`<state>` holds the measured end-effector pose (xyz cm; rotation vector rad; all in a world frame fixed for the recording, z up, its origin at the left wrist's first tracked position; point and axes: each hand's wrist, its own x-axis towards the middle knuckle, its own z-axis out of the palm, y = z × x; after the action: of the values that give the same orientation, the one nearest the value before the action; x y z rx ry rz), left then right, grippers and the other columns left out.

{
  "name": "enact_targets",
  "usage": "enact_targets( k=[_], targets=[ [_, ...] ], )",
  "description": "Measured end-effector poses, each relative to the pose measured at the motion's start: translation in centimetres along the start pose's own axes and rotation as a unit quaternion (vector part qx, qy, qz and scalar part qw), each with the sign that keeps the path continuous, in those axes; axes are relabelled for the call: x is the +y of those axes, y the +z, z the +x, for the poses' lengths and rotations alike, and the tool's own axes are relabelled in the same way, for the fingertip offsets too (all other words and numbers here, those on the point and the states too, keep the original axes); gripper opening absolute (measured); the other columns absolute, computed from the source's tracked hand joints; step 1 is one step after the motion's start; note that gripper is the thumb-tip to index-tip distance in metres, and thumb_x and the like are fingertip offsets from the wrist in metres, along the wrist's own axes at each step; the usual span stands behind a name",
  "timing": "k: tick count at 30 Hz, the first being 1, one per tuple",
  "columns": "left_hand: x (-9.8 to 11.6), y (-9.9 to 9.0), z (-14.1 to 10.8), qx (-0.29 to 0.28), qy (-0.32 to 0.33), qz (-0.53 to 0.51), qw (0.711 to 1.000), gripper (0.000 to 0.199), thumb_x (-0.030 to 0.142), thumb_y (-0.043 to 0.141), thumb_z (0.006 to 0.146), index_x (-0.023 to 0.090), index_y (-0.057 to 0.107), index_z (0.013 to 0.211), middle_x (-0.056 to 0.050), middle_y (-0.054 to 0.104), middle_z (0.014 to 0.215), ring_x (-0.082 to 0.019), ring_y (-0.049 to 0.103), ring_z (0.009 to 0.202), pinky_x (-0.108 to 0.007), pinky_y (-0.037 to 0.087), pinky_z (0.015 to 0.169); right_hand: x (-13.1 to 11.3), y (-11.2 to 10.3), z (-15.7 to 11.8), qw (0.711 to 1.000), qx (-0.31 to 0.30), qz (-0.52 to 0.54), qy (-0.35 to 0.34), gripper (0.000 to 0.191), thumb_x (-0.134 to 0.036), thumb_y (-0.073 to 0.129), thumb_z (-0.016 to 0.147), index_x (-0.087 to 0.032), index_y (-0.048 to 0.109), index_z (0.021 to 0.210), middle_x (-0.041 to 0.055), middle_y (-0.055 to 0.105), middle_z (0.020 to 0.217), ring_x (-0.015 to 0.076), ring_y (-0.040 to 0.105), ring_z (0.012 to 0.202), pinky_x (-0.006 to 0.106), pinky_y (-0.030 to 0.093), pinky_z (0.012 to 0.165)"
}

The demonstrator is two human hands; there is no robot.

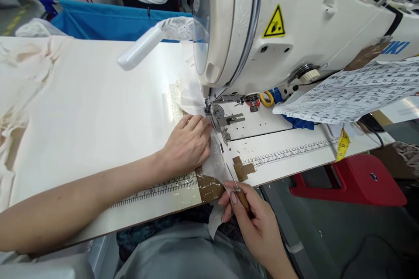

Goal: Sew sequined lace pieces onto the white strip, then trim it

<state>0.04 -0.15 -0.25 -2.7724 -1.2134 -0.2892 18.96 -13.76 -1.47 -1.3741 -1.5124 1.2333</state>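
Note:
My left hand (190, 146) rests on a strip of thin white fabric (214, 163), its fingers bent together just in front of the presser foot (207, 105) of the sewing machine (294, 13). What those fingers pinch, if anything, is hidden. Near the table's front edge, my right hand (252, 218) is closed around the wooden handle of an awl (243, 200), whose thin metal shaft points up toward the machine. The same hand also pinches the near part of the fabric, and a loose end hangs below the table edge. More of the white fabric lies behind the presser foot.
Cream fabric (19, 83) lies at the table's left. A ruler strip (288, 152) runs along the front edge, with brown tape (242, 169) beside it. Printed paper (353, 91), a yellow measuring tape (342, 144) and a red stool (363, 181) are at the right. Behind is a blue fabric bin (101, 19).

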Motion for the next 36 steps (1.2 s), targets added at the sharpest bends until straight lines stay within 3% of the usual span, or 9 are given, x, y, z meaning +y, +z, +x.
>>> enact_targets(
  k=[6, 17, 22, 25, 29, 33, 36],
  targets=[
    [0.1, 0.0, 0.1, -0.005, -0.004, -0.009, 1.000, 0.042, 0.025, 0.040, 0.093, 0.004, 0.059, 0.124, -0.019, 0.059, 0.126, -0.032, 0.049, 0.118, -0.046, 0.038, 0.105, -1.1, -0.1, 1.3, 0.999, 0.009, -0.028, 0.021, 0.024, -0.031, 0.042, 0.102, -0.024, 0.059, 0.117, 0.0009, 0.069, 0.087, 0.0103, 0.067, 0.056, 0.021, 0.054, 0.056],
    [-0.6, 0.4, 0.3, 0.019, -0.019, -0.031, 0.999, 0.044, 0.024, 0.037, 0.094, 0.000, 0.057, 0.126, -0.020, 0.056, 0.127, -0.032, 0.049, 0.115, -0.047, 0.046, 0.099, -2.5, -0.3, 3.9, 0.996, 0.000, -0.093, -0.015, 0.026, -0.022, 0.038, 0.100, -0.020, 0.059, 0.114, 0.0020, 0.070, 0.091, 0.0077, 0.061, 0.048, 0.021, 0.050, 0.048],
    [-1.5, 1.3, 0.7, 0.042, -0.005, -0.044, 0.998, 0.035, 0.015, 0.041, 0.093, 0.000, 0.059, 0.118, -0.020, 0.058, 0.118, -0.028, 0.052, 0.103, -0.043, 0.053, 0.089, -3.0, -0.5, 3.9, 0.993, -0.014, -0.079, -0.089, 0.028, -0.015, 0.039, 0.100, -0.022, 0.056, 0.121, -0.0009, 0.068, 0.088, 0.0072, 0.062, 0.054, 0.021, 0.053, 0.057],
    [-2.1, 1.4, 1.5, 0.027, 0.011, -0.011, 1.000, 0.031, 0.007, 0.035, 0.094, 0.002, 0.063, 0.106, -0.019, 0.061, 0.105, -0.026, 0.053, 0.094, -0.037, 0.056, 0.077, -4.2, -0.6, 3.7, 0.982, -0.028, -0.082, -0.166, 0.031, -0.013, 0.043, 0.099, -0.025, 0.053, 0.126, -0.0033, 0.068, 0.082, 0.0074, 0.063, 0.058, 0.019, 0.052, 0.059],
    [-2.5, 1.0, 2.7, 0.005, 0.030, 0.052, 0.998, 0.037, 0.000, 0.028, 0.093, 0.007, 0.065, 0.093, -0.015, 0.062, 0.088, -0.022, 0.052, 0.075, -0.032, 0.053, 0.058, -6.2, -0.5, 3.5, 0.958, -0.016, -0.109, -0.265, 0.032, -0.015, 0.045, 0.097, -0.025, 0.050, 0.127, -0.0005, 0.072, 0.095, 0.0086, 0.068, 0.075, 0.016, 0.054, 0.068],
    [-3.2, 1.2, 2.7, 0.046, 0.027, 0.014, 0.998, 0.034, 0.004, 0.032, 0.096, 0.012, 0.065, 0.092, -0.014, 0.065, 0.088, -0.022, 0.054, 0.074, -0.033, 0.053, 0.055, -6.3, -0.4, 2.8, 0.950, -0.035, -0.126, -0.285, 0.026, -0.017, 0.042, 0.099, -0.021, 0.052, 0.123, 0.0003, 0.073, 0.098, 0.0083, 0.070, 0.085, 0.015, 0.053, 0.079],
    [-4.3, 1.8, 2.2, 0.083, 0.012, -0.067, 0.994, 0.021, 0.010, 0.044, 0.095, 0.014, 0.064, 0.099, -0.013, 0.066, 0.099, -0.023, 0.060, 0.085, -0.036, 0.057, 0.064, -4.9, -0.6, 2.7, 0.952, -0.014, -0.182, -0.247, 0.027, -0.014, 0.039, 0.099, -0.017, 0.053, 0.122, 0.0046, 0.075, 0.107, 0.0129, 0.071, 0.092, 0.021, 0.054, 0.080]
  ],
)
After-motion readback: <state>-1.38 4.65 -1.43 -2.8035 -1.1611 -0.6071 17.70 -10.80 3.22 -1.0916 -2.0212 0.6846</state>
